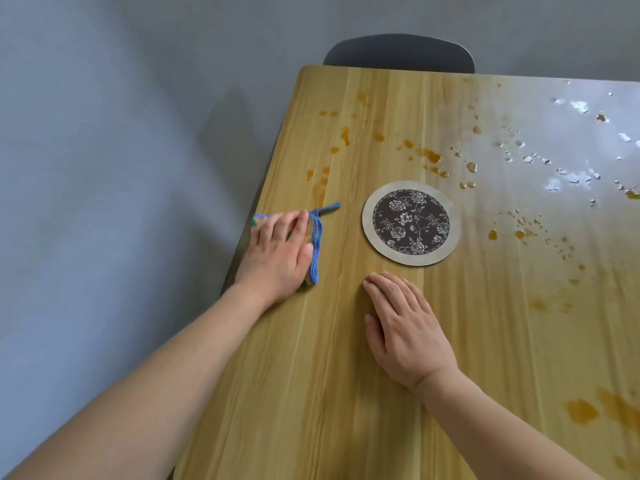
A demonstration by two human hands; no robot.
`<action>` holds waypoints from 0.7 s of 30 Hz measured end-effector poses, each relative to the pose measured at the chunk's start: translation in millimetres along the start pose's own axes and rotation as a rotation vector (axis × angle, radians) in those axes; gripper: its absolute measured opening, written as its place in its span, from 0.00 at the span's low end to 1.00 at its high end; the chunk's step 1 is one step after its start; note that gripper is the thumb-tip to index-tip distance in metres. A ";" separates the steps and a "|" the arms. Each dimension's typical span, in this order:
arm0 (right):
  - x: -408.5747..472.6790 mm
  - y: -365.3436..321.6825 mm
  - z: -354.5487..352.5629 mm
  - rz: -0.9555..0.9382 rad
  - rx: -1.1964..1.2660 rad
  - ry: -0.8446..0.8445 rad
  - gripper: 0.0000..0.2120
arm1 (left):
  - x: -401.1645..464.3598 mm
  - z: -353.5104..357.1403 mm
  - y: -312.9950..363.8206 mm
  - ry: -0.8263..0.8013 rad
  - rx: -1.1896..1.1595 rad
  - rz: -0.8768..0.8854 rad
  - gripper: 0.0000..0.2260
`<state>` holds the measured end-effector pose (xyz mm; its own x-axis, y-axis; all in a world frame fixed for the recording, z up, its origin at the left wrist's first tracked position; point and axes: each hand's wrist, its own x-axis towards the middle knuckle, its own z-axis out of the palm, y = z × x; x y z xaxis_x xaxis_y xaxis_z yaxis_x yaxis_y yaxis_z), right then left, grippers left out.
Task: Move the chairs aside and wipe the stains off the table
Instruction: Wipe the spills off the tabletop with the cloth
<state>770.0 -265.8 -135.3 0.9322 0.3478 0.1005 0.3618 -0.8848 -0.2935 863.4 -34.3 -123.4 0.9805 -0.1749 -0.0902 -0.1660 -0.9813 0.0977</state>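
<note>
The wooden table point(311, 375) carries several orange-brown stains point(429, 155) and droplets across its far and right parts, with a larger patch point(583, 410) at the near right. My left hand point(277, 254) lies flat on a folded cloth with a blue edge point(317, 247) near the table's left edge, fingers straight and pressing it down. My right hand point(405, 327) rests flat on the bare wood, fingers together. A dark grey chair back point(398, 53) shows behind the table's far edge.
A round coaster point(412, 223) with a dark floral centre lies just beyond my right hand. Strong glare whitens the table's far right corner. A grey floor lies to the left of the table.
</note>
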 end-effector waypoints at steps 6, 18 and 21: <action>4.5 -2.5 -1.3 -0.046 -0.049 0.046 0.22 | -60.2 7.7 8.4 -0.009 0.010 0.087 0.28; 55.7 9.8 -24.3 -0.057 -0.093 0.002 0.09 | -51.5 3.2 8.7 -0.007 0.013 0.063 0.27; 88.1 24.8 -34.7 0.225 -0.065 -0.016 0.16 | -46.7 3.1 6.5 -0.013 0.011 0.074 0.28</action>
<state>861.5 -267.8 -100.7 0.9893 0.1436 0.0244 0.1452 -0.9585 -0.2452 816.3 -32.7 -121.6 0.9641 -0.2476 -0.0962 -0.2389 -0.9665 0.0933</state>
